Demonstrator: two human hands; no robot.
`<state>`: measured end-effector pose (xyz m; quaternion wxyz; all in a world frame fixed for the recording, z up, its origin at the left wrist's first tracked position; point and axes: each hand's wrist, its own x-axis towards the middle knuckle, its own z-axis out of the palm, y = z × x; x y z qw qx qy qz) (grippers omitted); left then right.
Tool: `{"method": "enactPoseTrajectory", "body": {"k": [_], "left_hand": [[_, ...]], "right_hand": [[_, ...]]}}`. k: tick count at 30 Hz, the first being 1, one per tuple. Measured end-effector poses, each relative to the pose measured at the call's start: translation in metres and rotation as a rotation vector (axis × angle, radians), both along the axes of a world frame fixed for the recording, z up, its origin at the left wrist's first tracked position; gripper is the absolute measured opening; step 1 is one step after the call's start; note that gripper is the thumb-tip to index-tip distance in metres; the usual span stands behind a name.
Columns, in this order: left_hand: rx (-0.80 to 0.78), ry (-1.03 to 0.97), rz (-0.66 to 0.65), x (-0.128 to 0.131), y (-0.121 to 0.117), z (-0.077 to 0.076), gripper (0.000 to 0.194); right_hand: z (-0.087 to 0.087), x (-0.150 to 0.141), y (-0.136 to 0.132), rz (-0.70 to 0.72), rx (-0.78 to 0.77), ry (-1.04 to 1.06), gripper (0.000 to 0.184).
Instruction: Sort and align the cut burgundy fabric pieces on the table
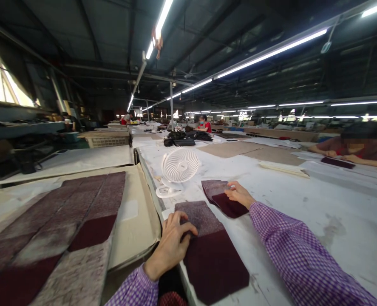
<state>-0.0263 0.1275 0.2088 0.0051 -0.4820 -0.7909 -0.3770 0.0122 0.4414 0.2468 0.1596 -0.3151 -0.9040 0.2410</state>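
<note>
My left hand (pixel 172 242) rests with curled fingers on the near stack of maroon fabric pieces (pixel 210 250), pressing its grey-speckled upper half. My right hand (pixel 238 194) reaches farther out and pinches the edge of a smaller maroon fabric stack (pixel 222 197) lying on the white table (pixel 287 199). Both sleeves are purple checked cloth.
A small white fan (pixel 179 166) stands just beyond the stacks. To the left, rows of maroon and grey fabric pieces (pixel 63 229) lie on a beige sheet. A person (pixel 357 146) leans over the table at far right with a dark piece. Other workers sit far back.
</note>
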Motion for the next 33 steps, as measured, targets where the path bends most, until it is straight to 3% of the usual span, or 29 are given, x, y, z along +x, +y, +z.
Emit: {"method": "enactPoseTrajectory", "body": {"k": [4, 16, 23, 26, 29, 31, 33], "left_hand": [[-0.002, -0.016, -0.033, -0.006, 0.002, 0.003, 0.027], [0.068, -0.046, -0.051, -0.008, -0.002, -0.004, 0.025], [0.092, -0.032, -0.045, -0.009, -0.004, -0.005, 0.026], [0.089, -0.034, -0.045, -0.011, -0.005, -0.005, 0.026], [0.092, -0.035, -0.041, -0.01, -0.005, -0.006, 0.027], [0.094, -0.031, -0.037, -0.008, -0.005, -0.006, 0.027], [0.092, -0.029, -0.033, -0.007, -0.004, -0.005, 0.028]], "right_hand": [[-0.002, 0.008, 0.004, 0.094, -0.042, 0.028, 0.037], [-0.014, 0.009, -0.002, 0.035, -0.016, 0.128, 0.049], [-0.009, 0.005, -0.004, 0.066, -0.037, 0.105, 0.086], [0.007, 0.006, -0.008, 0.113, -0.015, 0.077, 0.076], [0.029, 0.02, -0.034, 0.222, 0.09, 0.082, 0.041], [0.039, 0.037, -0.066, 0.381, 0.145, 0.056, 0.013], [0.04, 0.057, -0.102, 0.666, 0.185, -0.032, 0.019]]}}
